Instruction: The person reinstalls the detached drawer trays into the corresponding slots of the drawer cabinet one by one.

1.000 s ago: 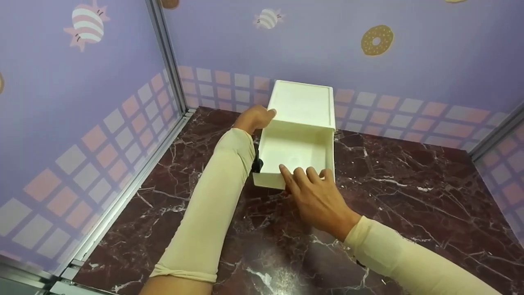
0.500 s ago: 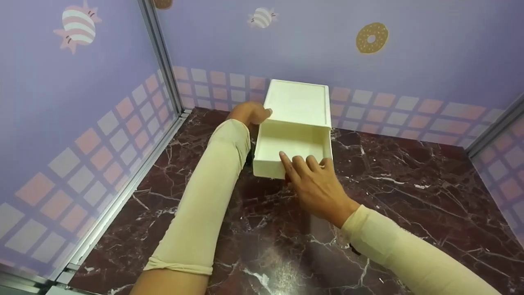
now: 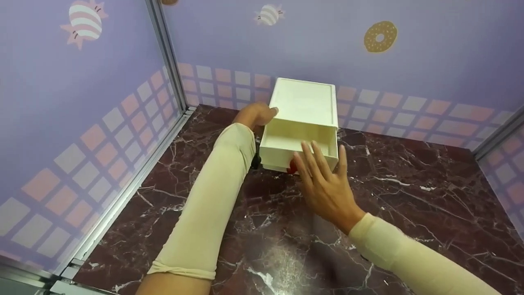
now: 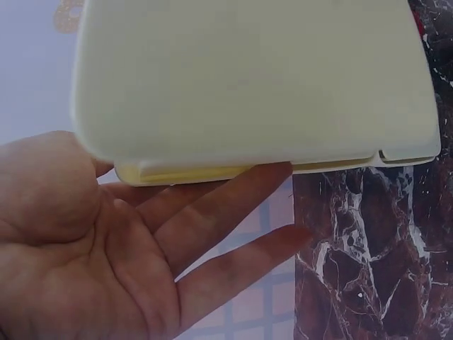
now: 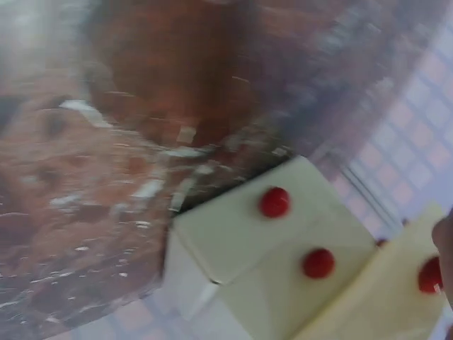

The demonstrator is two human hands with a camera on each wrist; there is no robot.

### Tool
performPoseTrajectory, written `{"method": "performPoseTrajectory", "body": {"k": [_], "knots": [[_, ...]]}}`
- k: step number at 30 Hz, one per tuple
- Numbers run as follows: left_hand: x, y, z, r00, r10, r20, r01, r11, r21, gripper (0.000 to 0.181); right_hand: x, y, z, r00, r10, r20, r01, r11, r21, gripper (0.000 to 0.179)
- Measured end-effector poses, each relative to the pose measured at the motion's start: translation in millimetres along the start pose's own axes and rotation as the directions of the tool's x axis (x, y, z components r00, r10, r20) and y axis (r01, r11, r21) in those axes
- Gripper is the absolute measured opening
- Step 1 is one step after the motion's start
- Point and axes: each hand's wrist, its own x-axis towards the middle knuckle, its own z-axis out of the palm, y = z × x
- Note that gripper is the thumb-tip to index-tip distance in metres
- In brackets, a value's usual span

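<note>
A white plastic drawer box [image 3: 305,100] stands against the back wall, its drawer [image 3: 282,153] partly pulled out and the visible inside bare. My left hand [image 3: 258,114] holds the box at its left side, thumb over the top's front corner. In the left wrist view, the fingers [image 4: 226,212] reach along the box's edge, the thumb mostly hidden behind it. My right hand [image 3: 329,190] is at the drawer front with its fingers straight and spread. Beside its index finger shows a red knob [image 3: 292,166]. Red round knobs [image 5: 274,202] show on the white front in the right wrist view.
Dark red marbled tabletop [image 3: 409,196] lies around the box. A purple back wall [image 3: 229,45] with printed sweets and checks rises behind it. Another patterned panel [image 3: 102,102] stands at the left, with a metal rail [image 3: 131,196] along its foot.
The drawer has slid inward toward the box. My right fingers, earlier bent over its front rim, are now straight, and a red knob shows beside them. The left hand keeps its place.
</note>
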Motion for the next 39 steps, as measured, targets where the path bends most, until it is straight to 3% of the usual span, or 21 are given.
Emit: {"method": "performPoseTrajectory", "body": {"k": [5,10,17,25,27,31,35,39], "knots": [[-0.7,0.5,0.2,1.000,0.006,0.002,-0.006,1.000,-0.001,0.065,-35.2,-7,10,0.999,-0.017,0.035,0.019,0.999,-0.050,0.060],[-0.7,-1.4,-0.1,1.000,0.001,-0.005,-0.001,1.000,0.016,0.064,-48.7,-10,21,0.997,-0.039,0.070,0.042,0.998,-0.037,0.062],[-0.3,-1.4,0.1,1.000,-0.002,-0.007,0.002,1.000,-0.008,0.065,-38.0,-4,30,0.998,-0.024,0.062,0.025,0.999,-0.023,0.066],[-2.2,-1.3,2.2,1.000,-0.019,-0.006,0.018,0.998,-0.060,0.064,-14.3,4,39,0.988,0.041,0.149,-0.032,0.998,-0.063,0.060],[-1.9,-0.5,3.2,1.000,-0.021,-0.005,0.021,0.998,-0.067,0.064,-11.2,3,39,0.991,0.040,0.125,-0.030,0.996,-0.079,0.059],[-1.2,0.7,2.9,1.000,-0.020,-0.006,0.019,0.998,-0.066,0.064,-1.3,-1,33,1.000,-0.001,-0.009,0.000,0.991,-0.135,0.053],[-1.1,0.0,1.3,1.000,-0.008,-0.017,0.008,0.998,-0.054,0.064,15.3,-2,26,0.991,-0.029,-0.131,0.005,0.984,-0.176,0.045],[-0.3,-2.3,2.0,1.000,-0.011,-0.022,0.009,0.998,-0.064,0.064,32.5,1,26,0.987,-0.030,-0.161,0.002,0.985,-0.170,0.040]]}}
